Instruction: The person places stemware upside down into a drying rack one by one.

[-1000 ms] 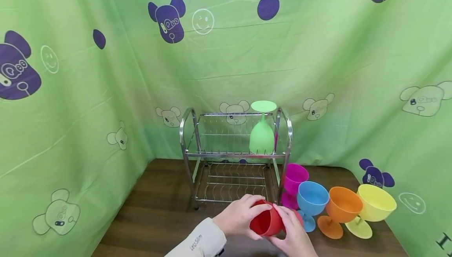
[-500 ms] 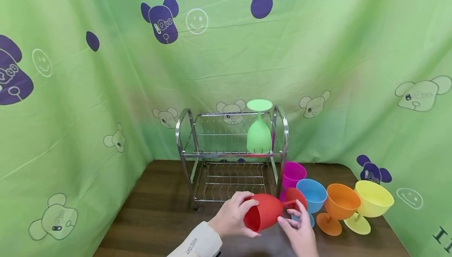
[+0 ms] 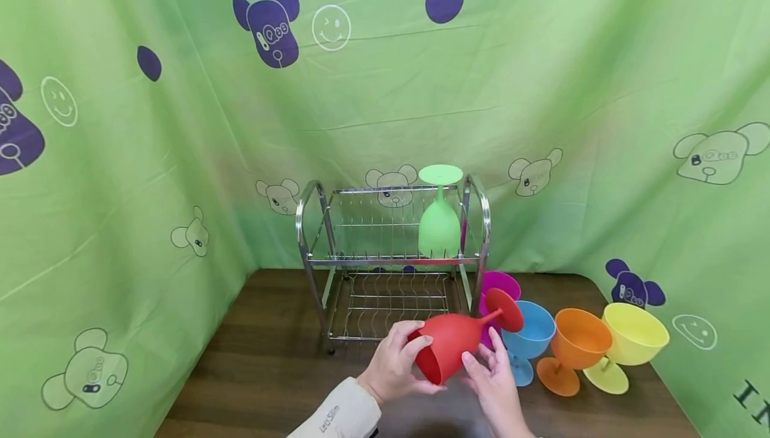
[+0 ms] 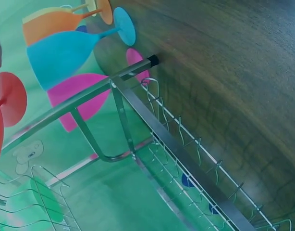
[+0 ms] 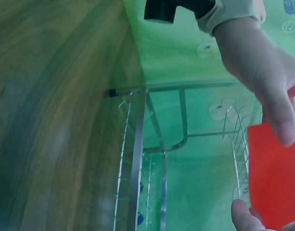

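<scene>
A red goblet [image 3: 452, 339] is tipped on its side above the table, mouth down to the left, stem and round foot up to the right. My left hand [image 3: 394, 361] grips the bowl by the rim, thumb and fingers spread around it. Near the stem end, my right hand [image 3: 496, 381] holds the bowl between thumb and fingers, some fingertips hidden behind it. In the right wrist view the red bowl [image 5: 275, 168] lies between both thumbs. Only the red foot [image 4: 14, 98] and a sliver of bowl show in the left wrist view.
Behind the hands stands a two-tier metal dish rack [image 3: 394, 261]. A light green goblet [image 3: 440, 227] sits upside down on its top tier. Right of the rack, magenta [image 3: 502, 283], blue [image 3: 529, 324], orange [image 3: 580, 341] and yellow goblets [image 3: 634, 334] stand upright on the wooden table [image 3: 240, 358].
The red goblet has turned so its foot swings up and right, away from my body. My right hand shifted from the bowl to the stem, then back to the bowl's stem end.
</scene>
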Demonstrator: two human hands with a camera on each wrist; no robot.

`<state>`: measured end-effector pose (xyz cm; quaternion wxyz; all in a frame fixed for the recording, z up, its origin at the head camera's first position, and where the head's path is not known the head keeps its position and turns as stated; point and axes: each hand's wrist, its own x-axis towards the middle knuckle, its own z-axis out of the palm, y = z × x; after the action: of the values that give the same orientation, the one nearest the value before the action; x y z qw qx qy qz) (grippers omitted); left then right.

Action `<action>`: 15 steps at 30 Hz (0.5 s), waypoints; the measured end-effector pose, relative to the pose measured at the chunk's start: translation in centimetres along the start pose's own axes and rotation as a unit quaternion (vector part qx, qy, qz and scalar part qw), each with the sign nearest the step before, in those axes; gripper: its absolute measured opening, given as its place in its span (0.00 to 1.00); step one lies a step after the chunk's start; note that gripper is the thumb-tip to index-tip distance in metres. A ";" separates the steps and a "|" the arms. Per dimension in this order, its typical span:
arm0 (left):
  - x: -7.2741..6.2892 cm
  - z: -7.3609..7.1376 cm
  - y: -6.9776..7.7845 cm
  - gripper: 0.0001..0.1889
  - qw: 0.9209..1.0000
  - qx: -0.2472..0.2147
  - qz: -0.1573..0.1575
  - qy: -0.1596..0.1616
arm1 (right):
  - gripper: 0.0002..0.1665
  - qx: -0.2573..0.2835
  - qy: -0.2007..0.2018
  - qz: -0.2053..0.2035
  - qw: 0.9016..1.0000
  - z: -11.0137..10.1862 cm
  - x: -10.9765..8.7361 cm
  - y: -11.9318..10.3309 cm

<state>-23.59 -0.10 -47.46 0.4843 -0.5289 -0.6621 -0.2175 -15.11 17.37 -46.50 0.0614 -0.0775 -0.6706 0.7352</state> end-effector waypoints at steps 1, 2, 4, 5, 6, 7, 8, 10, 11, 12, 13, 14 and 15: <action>0.0 0.1 0.0 0.50 1.000 0.000 0.001 0.002 | 0.46 0.007 -0.005 0.001 1.000 0.2 0.0 0.0; 0.0 0.1 0.0 0.50 1.000 0.000 0.003 0.003 | 0.47 0.013 -0.009 0.004 1.000 0.4 0.0 -0.1; 0.0 0.3 -0.1 0.50 1.000 0.001 0.012 0.008 | 0.48 0.030 -0.018 0.005 0.999 0.8 0.1 0.0; 0.0 0.3 -0.1 0.50 1.000 0.001 0.016 0.010 | 0.48 0.040 -0.020 0.006 0.999 1.0 0.1 0.0; 0.0 0.4 -0.1 0.49 1.000 0.002 0.021 0.012 | 0.49 0.051 -0.023 0.006 0.998 1.2 0.1 0.0; -0.1 0.5 -0.1 0.49 1.000 0.003 0.026 0.016 | 0.49 0.062 -0.024 0.004 0.998 1.4 0.1 0.0; -0.1 0.6 0.0 0.48 0.999 0.004 0.031 0.018 | 0.50 0.070 -0.022 0.002 0.997 1.6 0.1 0.0; -0.1 0.7 0.0 0.46 0.999 0.006 0.036 0.020 | 0.51 0.086 -0.015 -0.005 0.996 2.0 0.0 0.0; -0.1 0.7 0.1 0.46 0.999 0.006 0.037 0.019 | 0.51 0.092 -0.010 -0.008 0.996 2.1 0.0 -0.1; 0.0 0.8 0.2 0.45 0.999 0.005 0.036 0.019 | 0.52 0.096 -0.006 -0.012 0.995 2.2 0.1 -0.1; 0.0 0.8 0.2 0.45 0.999 0.003 0.034 0.016 | 0.52 0.100 -0.002 -0.017 0.995 2.3 0.1 -0.1; 0.0 0.8 0.3 0.46 0.999 0.001 0.031 0.013 | 0.53 0.102 0.003 -0.021 0.995 2.4 0.1 -0.2; 0.0 0.8 0.4 0.46 1.000 -0.001 0.026 0.010 | 0.53 0.106 0.006 -0.025 0.994 2.5 0.1 -0.2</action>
<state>-23.59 0.70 -47.92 0.4961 -0.5441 -0.6431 -0.2104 -15.73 15.00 -46.09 0.0918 -0.0580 -0.5906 0.7996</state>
